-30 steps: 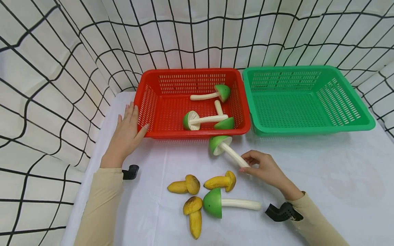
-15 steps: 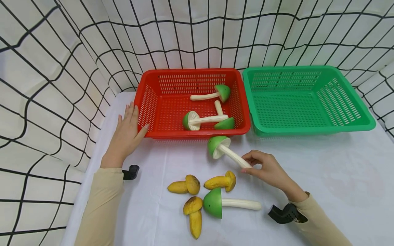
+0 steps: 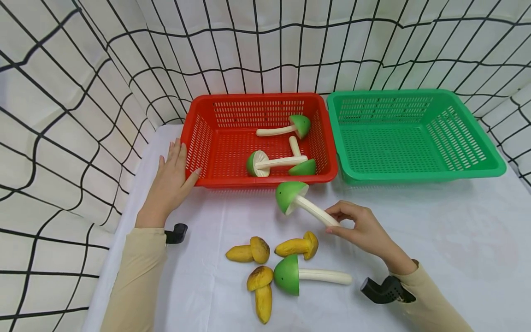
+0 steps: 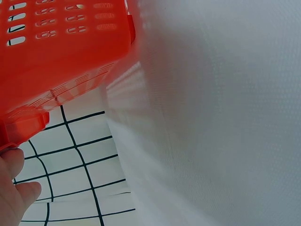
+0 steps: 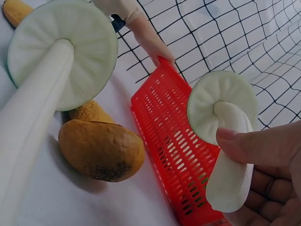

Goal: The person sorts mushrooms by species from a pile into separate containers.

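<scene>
Between thumb and fingers, my right hand [image 3: 356, 226] pinches the end of a white stem belonging to a green-capped toy mushroom [image 3: 292, 196]. Its cap hangs just in front of the red basket's near rim, and the right wrist view shows the pale gilled underside of the held mushroom [image 5: 223, 108]. My left hand [image 3: 168, 182] rests on the left side of the red basket [image 3: 232, 180], fingers straight along the rim. Inside that basket lie three green-capped mushrooms [image 3: 282, 160]. Another green-capped mushroom [image 3: 286, 275] lies on its side on the cloth, stem pointing right.
Three yellow mushrooms [image 3: 260, 249] lie on the white cloth in front of the red basket. To its right stands a green basket [image 3: 415, 175], close against it. A white wall with black grid lines [image 3: 265, 50] rises behind and to the left.
The held green-capped mushroom has shifted slightly left and up, its cap rising toward the red basket's rim. My left hand stays in place on the basket.
</scene>
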Motion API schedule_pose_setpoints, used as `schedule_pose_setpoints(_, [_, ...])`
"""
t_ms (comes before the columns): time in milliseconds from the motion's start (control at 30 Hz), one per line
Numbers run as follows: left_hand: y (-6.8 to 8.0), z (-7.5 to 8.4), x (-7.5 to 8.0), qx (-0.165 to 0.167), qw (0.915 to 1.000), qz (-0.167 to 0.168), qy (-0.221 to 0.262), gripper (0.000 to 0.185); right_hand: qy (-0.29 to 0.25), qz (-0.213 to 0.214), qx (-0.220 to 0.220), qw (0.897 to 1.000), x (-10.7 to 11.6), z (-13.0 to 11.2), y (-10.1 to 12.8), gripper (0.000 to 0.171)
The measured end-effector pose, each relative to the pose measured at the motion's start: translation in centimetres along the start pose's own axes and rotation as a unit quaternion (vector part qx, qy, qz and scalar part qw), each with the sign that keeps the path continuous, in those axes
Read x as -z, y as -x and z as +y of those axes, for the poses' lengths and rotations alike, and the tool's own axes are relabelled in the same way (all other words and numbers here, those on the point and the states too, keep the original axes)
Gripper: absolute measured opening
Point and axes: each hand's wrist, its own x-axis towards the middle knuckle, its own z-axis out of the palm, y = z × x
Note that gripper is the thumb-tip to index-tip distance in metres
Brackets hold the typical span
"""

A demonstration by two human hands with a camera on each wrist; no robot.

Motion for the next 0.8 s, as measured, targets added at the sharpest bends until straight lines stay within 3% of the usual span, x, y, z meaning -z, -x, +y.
schedule_pose_setpoints(567, [0.4, -0.2, -0.2, -0.006, 1.0000, -0.001, 0.002, 0.072, -0.001, 0.059, 0.003, 0.998, -0.2, -0.3, -1.9, 0.033])
schedule_pose_setpoints(800, [0.3, -0.1, -0.2, -0.016, 0.9998, 0.012, 0.002, 0.071, -0.013, 0.079, 0.010, 0.997, 0.2, -0.3, -3.1, 0.033])
